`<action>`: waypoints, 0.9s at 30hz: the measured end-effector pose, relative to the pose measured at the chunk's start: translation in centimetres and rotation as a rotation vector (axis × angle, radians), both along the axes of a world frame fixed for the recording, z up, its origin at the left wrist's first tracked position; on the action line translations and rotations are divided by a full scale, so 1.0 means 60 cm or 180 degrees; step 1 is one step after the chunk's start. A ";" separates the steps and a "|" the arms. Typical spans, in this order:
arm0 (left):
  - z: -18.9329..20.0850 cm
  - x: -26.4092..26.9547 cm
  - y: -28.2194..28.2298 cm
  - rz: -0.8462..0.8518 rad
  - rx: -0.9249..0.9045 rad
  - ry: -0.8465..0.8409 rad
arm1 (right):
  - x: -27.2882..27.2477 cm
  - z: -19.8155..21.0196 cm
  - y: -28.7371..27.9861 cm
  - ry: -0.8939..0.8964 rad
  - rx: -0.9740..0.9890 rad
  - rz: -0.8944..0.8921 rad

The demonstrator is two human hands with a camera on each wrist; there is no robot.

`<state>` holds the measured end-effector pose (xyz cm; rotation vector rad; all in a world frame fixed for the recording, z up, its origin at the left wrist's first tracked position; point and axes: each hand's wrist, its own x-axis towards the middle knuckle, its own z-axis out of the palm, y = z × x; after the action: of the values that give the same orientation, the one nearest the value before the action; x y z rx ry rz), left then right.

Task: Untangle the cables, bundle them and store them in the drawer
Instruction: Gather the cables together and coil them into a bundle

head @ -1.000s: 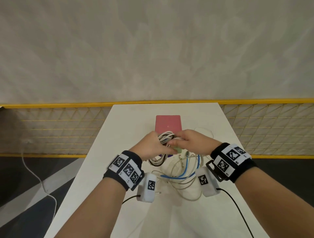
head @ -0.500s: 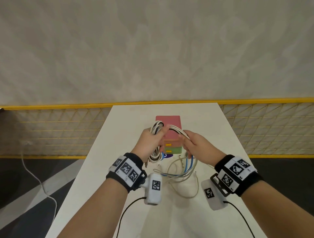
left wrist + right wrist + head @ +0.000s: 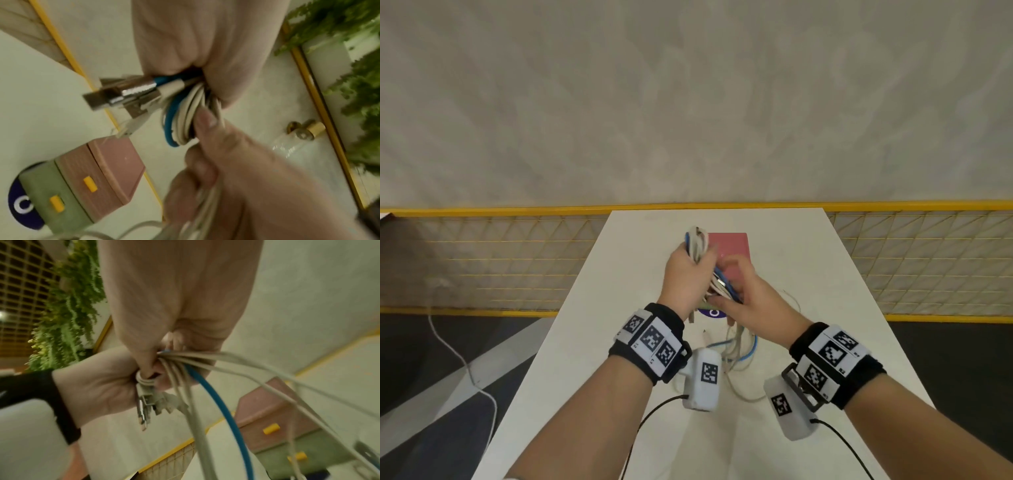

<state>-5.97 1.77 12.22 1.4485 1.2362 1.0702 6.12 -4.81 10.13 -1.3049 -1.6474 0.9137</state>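
Note:
A coil of white and blue cables point(image 3: 697, 241) sticks up out of my left hand point(image 3: 697, 265), which grips it in a fist above the table. In the left wrist view metal USB plugs point(image 3: 125, 95) poke out of that fist beside the coil point(image 3: 180, 125). My right hand point(image 3: 726, 289) is pressed against the left one and pinches the strands point(image 3: 197, 386) that trail from the coil. The loose cable ends point(image 3: 739, 353) hang to the table between my wrists. The small drawer unit point(image 3: 734, 245), pink over green with yellow handles point(image 3: 90, 183), stands just behind my hands, its drawers closed.
The white table point(image 3: 825, 308) is narrow, with open edges left and right. A blue round sticker point(image 3: 20, 206) lies under the drawer unit. A yellow mesh fence point(image 3: 500, 267) runs behind the table. A white cord point(image 3: 465, 363) lies on the dark floor to the left.
Both hands rose and moved away from me toward the drawer unit. The coil in my left hand turned upright. My right hand closed in on it, and less cable lies on the table.

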 end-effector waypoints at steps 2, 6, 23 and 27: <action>0.006 -0.008 0.010 0.0164 -0.0197 -0.0539 | 0.008 -0.007 -0.005 0.0473 -0.0170 0.0029; 0.034 -0.017 0.010 0.0100 -0.0360 -0.1662 | 0.026 -0.043 -0.003 -0.0312 -0.0112 0.0055; 0.099 -0.044 -0.011 -0.0424 0.0264 -0.1899 | 0.011 -0.035 0.036 -0.0811 -0.0217 -0.0061; 0.076 -0.073 -0.008 -0.1038 0.0086 -0.0822 | 0.051 -0.023 0.049 -0.1169 -0.0286 -0.0449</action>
<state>-10.36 1.27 16.77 1.4219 0.7753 1.0134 9.17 -1.84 8.75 -1.7068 -1.7751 0.6989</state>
